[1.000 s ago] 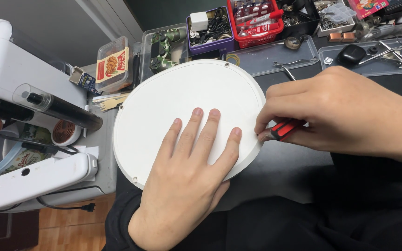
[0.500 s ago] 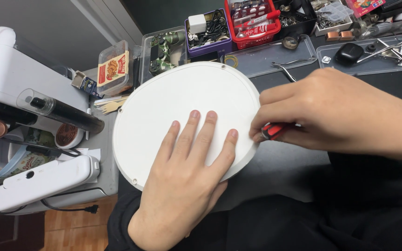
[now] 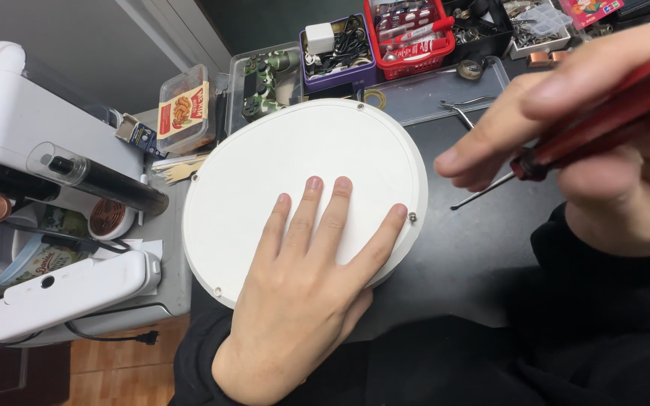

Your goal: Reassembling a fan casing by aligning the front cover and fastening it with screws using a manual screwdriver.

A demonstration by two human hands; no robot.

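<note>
Item: round white cover (image 3: 295,173), on the dark counter (image 3: 475,248) near its left edge, under my flat, open left hand (image 3: 302,301). My right hand (image 3: 603,150) grips a red-handled screwdriver (image 3: 558,143), lifted off. Risk: the raised rim screw (image 3: 412,217) may roll away if nudged.

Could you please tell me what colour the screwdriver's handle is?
The screwdriver handle is red with a black collar, seen in the head view.

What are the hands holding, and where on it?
Right hand grips a screwdriver by its red handle. Left hand lies flat on the white disc.
</note>
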